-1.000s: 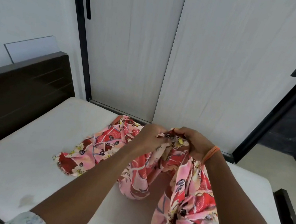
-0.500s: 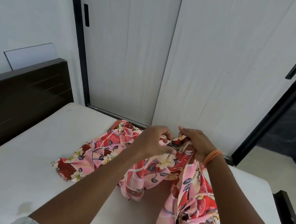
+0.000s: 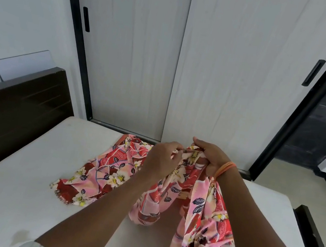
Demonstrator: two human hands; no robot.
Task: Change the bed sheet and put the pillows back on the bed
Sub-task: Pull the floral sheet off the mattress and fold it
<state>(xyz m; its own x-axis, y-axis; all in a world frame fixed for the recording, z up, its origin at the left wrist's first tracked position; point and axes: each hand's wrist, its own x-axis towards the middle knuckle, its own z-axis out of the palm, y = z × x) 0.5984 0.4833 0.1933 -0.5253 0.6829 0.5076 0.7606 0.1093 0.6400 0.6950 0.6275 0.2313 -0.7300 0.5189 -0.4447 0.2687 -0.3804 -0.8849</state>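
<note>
Sheet [image 3: 120,172] bunched mid-mattress [image 3: 7,195], both hands pinching its top edge: left [image 3: 162,161], right [image 3: 210,158] | headboard [image 3: 15,104] left, wardrobe [image 3: 178,61] just behind | bare mattress left and near, footboard [image 3: 314,239] right

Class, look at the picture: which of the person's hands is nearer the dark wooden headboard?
Left. The left hand is on the headboard side of the floral sheet; the right hand is farther away.

sheet [image 3: 200,231] cut off below, headboard [image 3: 10,112] cropped left
</note>
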